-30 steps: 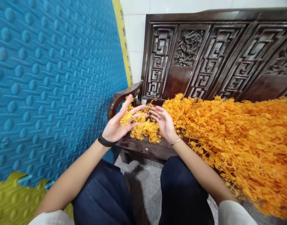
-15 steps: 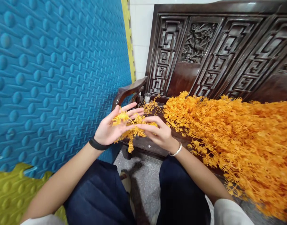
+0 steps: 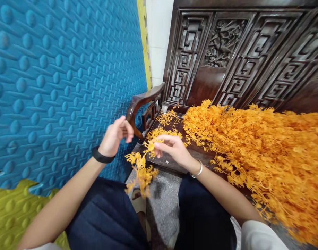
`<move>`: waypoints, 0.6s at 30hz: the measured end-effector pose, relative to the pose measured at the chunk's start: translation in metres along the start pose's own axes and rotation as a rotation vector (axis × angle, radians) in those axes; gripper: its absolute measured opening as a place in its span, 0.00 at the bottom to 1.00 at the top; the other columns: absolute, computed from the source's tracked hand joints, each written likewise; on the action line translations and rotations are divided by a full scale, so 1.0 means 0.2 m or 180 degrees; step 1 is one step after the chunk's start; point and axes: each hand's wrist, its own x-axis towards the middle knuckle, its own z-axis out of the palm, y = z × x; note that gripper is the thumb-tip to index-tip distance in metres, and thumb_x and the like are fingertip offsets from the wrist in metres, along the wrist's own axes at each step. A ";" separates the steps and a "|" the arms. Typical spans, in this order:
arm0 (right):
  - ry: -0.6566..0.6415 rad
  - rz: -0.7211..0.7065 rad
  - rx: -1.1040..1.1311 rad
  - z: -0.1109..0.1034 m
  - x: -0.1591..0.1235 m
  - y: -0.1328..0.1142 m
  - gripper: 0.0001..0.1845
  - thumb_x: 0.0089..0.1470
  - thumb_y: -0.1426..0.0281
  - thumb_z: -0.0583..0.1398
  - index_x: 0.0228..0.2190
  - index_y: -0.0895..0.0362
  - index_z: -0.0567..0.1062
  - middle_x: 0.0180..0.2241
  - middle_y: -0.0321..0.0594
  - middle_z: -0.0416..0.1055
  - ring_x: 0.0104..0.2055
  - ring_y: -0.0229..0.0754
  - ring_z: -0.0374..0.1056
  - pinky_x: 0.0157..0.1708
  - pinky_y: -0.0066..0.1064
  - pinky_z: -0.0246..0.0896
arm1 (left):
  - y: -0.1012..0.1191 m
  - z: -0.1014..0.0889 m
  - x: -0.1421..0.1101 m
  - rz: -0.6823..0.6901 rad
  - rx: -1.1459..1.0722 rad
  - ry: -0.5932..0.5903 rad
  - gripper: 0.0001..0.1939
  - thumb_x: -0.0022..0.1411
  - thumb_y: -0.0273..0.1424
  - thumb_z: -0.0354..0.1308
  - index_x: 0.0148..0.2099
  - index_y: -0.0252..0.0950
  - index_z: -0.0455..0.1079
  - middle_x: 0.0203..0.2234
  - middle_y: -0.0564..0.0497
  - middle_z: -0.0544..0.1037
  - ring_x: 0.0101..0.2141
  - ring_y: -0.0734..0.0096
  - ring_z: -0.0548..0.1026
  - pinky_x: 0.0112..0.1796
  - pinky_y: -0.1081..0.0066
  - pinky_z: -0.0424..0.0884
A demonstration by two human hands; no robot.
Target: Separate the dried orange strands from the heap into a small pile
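Observation:
My right hand pinches the top of an orange plastic sprig cluster, which dangles below it over the floor between my knees. Up near the bench armrest, my left hand has its fingers curled loosely and nothing shows in them. A small loose heap of orange sprigs lies on the bench seat just beyond my right hand. A very large pile of the same orange plastic sprigs covers the seat to the right.
A dark carved wooden bench stands ahead. A blue studded foam mat leans upright on the left, with a yellow mat below it. Grey speckled floor shows between my dark-trousered legs.
The sprig cluster has left my left palm and now hangs from my right hand's pinch, lower down. My left hand has drawn back and curled its fingers.

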 end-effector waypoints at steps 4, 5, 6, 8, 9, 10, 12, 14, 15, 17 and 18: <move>-0.0271 0.0629 -0.0300 -0.01 0.06 0.09 0.17 0.49 0.60 0.60 0.18 0.59 0.69 0.15 0.30 0.65 0.16 0.28 0.60 0.18 0.23 0.54 | -0.08 0.11 -0.04 -0.0654 0.0408 -0.0972 0.28 0.52 0.51 0.56 0.46 0.33 0.68 0.36 0.45 0.78 0.37 0.65 0.75 0.39 0.66 0.69; -0.0285 0.0684 -0.0371 -0.02 0.07 0.11 0.17 0.50 0.60 0.60 0.18 0.59 0.69 0.14 0.30 0.64 0.15 0.28 0.59 0.18 0.23 0.53 | -0.10 0.13 -0.04 -0.0768 0.0544 -0.1050 0.31 0.49 0.48 0.61 0.51 0.34 0.66 0.39 0.44 0.78 0.39 0.64 0.75 0.41 0.65 0.69; -0.0280 0.0720 -0.0408 -0.04 0.08 0.12 0.16 0.49 0.61 0.60 0.19 0.59 0.70 0.14 0.29 0.64 0.15 0.28 0.59 0.17 0.22 0.53 | -0.12 0.15 -0.04 -0.0871 0.0649 -0.1095 0.34 0.46 0.43 0.65 0.54 0.34 0.63 0.41 0.44 0.77 0.39 0.64 0.75 0.40 0.65 0.69; -0.0240 0.0794 -0.0418 -0.07 0.08 0.13 0.12 0.48 0.62 0.61 0.24 0.59 0.73 0.15 0.29 0.66 0.16 0.28 0.60 0.17 0.23 0.54 | -0.15 0.16 -0.02 -0.1012 0.0704 -0.1212 0.35 0.44 0.35 0.68 0.54 0.32 0.62 0.39 0.45 0.77 0.36 0.67 0.76 0.38 0.65 0.70; -0.0218 0.0828 -0.0423 -0.09 0.08 0.12 0.11 0.47 0.63 0.62 0.27 0.59 0.73 0.16 0.30 0.67 0.16 0.29 0.61 0.17 0.23 0.54 | -0.16 0.17 -0.01 -0.1041 0.0667 -0.1303 0.32 0.45 0.33 0.68 0.52 0.32 0.64 0.38 0.46 0.78 0.34 0.68 0.76 0.38 0.66 0.70; -0.0185 0.0839 -0.0433 -0.11 0.08 0.12 0.11 0.47 0.64 0.63 0.29 0.59 0.73 0.17 0.31 0.68 0.17 0.30 0.62 0.18 0.23 0.55 | -0.17 0.17 0.01 -0.1042 0.0614 -0.1380 0.28 0.45 0.32 0.67 0.49 0.31 0.66 0.35 0.47 0.78 0.33 0.70 0.76 0.37 0.67 0.70; -0.0052 0.0774 -0.0428 -0.15 0.08 0.11 0.12 0.45 0.65 0.64 0.30 0.58 0.70 0.18 0.31 0.69 0.18 0.31 0.63 0.18 0.23 0.56 | -0.18 0.17 0.05 -0.1033 0.0560 -0.1413 0.22 0.44 0.30 0.67 0.43 0.31 0.69 0.31 0.50 0.79 0.31 0.72 0.76 0.37 0.68 0.70; 0.0137 0.0617 -0.0419 -0.19 0.08 0.11 0.15 0.43 0.66 0.65 0.32 0.57 0.67 0.17 0.29 0.69 0.17 0.32 0.64 0.18 0.23 0.57 | -0.19 0.18 0.09 -0.1039 0.0612 -0.1289 0.19 0.43 0.29 0.68 0.39 0.31 0.70 0.27 0.52 0.78 0.28 0.74 0.75 0.36 0.70 0.70; 0.0225 0.0531 -0.0426 -0.21 0.08 0.11 0.16 0.42 0.66 0.66 0.32 0.56 0.66 0.17 0.28 0.68 0.17 0.32 0.64 0.18 0.23 0.57 | -0.19 0.18 0.11 -0.1035 0.0666 -0.1234 0.17 0.44 0.30 0.67 0.38 0.31 0.70 0.25 0.52 0.78 0.27 0.74 0.75 0.35 0.71 0.69; 0.0293 0.0383 -0.0502 -0.24 0.09 0.12 0.17 0.42 0.65 0.66 0.30 0.56 0.65 0.18 0.28 0.68 0.18 0.32 0.65 0.18 0.23 0.58 | -0.20 0.19 0.13 -0.0986 0.0764 -0.1196 0.14 0.46 0.32 0.66 0.35 0.31 0.70 0.22 0.53 0.77 0.25 0.75 0.74 0.31 0.73 0.68; 0.0277 0.0321 -0.0551 -0.26 0.10 0.13 0.16 0.42 0.65 0.66 0.30 0.56 0.66 0.18 0.29 0.69 0.18 0.33 0.66 0.18 0.24 0.58 | -0.20 0.20 0.14 -0.0941 0.0796 -0.1196 0.14 0.46 0.33 0.66 0.34 0.31 0.70 0.20 0.53 0.76 0.23 0.76 0.73 0.30 0.73 0.67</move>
